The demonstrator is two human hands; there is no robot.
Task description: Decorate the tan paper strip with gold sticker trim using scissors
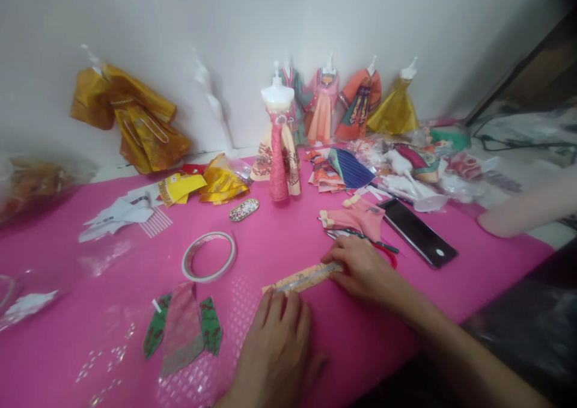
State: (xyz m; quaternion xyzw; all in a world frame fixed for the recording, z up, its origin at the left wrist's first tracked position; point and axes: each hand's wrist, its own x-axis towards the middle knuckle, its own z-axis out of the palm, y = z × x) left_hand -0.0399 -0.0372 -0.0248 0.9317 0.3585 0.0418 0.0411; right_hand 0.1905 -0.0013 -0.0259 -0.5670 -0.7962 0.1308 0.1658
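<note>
A narrow patterned paper strip (303, 278) lies on the pink mat (112, 288) with a line of clear tape along it. My left hand (276, 348) rests flat with its fingertips pressing the strip's left end. My right hand (360, 268) has its fingers closed together and pinches the strip's right end. A roll of tape (208, 256) lies just to the left. Red-handled scissors (383, 250) lie partly hidden behind my right hand.
A small mannequin in a pink paper dress (277, 149) stands at the mat's middle; several dressed ones line the wall. A black phone (417, 232), green and pink paper pieces (183, 327) and yellow paper scraps (211, 184) lie about. Another person's arm (523, 210) rests at the right.
</note>
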